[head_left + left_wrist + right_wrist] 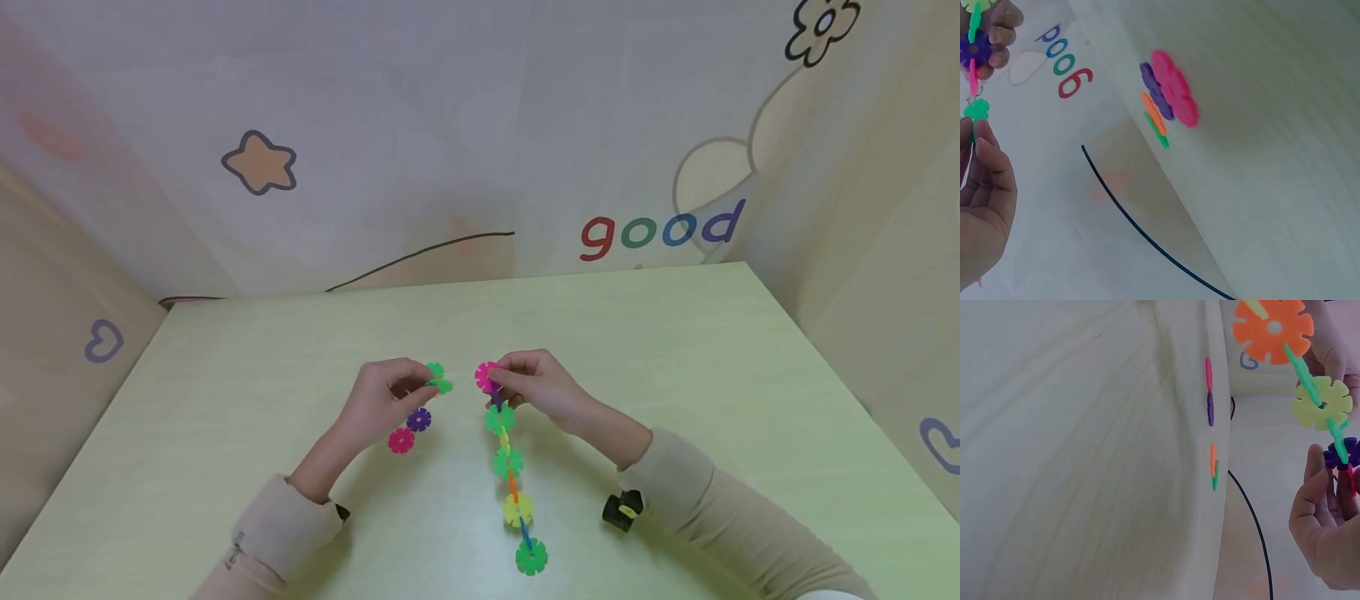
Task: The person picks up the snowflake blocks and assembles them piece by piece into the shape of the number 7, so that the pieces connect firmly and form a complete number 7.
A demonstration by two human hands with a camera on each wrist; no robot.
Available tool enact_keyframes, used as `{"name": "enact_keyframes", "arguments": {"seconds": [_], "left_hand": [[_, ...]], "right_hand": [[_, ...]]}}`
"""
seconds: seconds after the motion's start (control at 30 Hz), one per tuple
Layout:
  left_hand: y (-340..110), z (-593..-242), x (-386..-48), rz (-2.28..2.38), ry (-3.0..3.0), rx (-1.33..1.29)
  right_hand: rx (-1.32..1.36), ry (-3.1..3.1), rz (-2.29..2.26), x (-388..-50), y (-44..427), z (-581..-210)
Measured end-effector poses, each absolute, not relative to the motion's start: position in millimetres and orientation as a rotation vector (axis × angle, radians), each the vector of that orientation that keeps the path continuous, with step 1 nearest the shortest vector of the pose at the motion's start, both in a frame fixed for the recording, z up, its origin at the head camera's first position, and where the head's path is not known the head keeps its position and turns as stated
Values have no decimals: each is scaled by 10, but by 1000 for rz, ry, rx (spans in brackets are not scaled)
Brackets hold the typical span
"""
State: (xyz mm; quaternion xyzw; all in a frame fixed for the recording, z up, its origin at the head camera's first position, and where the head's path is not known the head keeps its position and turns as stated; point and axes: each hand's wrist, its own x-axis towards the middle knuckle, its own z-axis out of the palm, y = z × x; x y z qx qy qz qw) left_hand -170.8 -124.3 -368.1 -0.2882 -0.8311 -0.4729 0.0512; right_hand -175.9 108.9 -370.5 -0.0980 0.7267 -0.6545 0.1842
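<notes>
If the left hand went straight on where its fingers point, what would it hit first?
Probably the pink disc at the end of the chain that the right hand holds. The green disc pinched in the left hand would likely touch it first, though depth is hard to judge.

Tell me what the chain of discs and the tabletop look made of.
Chain of discs: probably plastic, smooth and fairly matte, judging by the even bright colours and crisp notches. Tabletop: perhaps wood-effect laminate, pale, with faint grain-like streaks.
</notes>
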Motion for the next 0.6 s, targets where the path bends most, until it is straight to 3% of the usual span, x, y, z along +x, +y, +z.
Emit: {"name": "enact_keyframes", "arguments": {"seconds": [0.6], "left_hand": [[-1002, -3759, -1664, -1419, -2374, -955]], "right_hand": [[-324, 2056, -1867, -1721, 1078, -3702]]}}
